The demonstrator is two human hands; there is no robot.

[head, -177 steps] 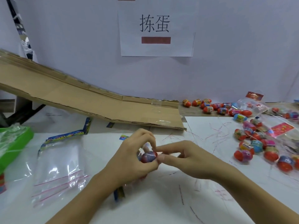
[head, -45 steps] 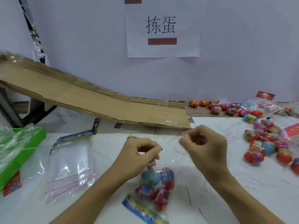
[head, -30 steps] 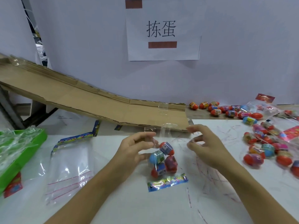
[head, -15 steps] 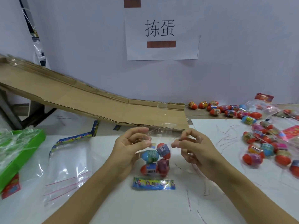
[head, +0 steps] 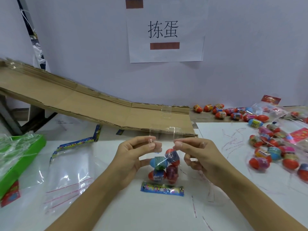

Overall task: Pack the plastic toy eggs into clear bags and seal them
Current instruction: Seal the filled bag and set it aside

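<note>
A clear bag (head: 162, 135) with several toy eggs (head: 165, 165) inside hangs upright over the white table, its colourful printed header strip (head: 162, 190) at the bottom. My left hand (head: 133, 155) pinches the bag's upper left edge between thumb and fingers. My right hand (head: 198, 154) pinches the upper right edge. The bag's open mouth flap stands above both hands. The eggs are red, blue and purple, stacked between my hands.
Loose toy eggs (head: 266, 147) lie scattered at the right with some filled bags (head: 266, 109). Spare clear bags (head: 66, 172) lie at the left beside a green tray (head: 21, 160). A cardboard ramp (head: 83, 104) slopes down behind my hands.
Both hands have lifted the bag upright and moved to its top edge, each pinching one side. The eggs have settled toward the header strip at the bottom.
</note>
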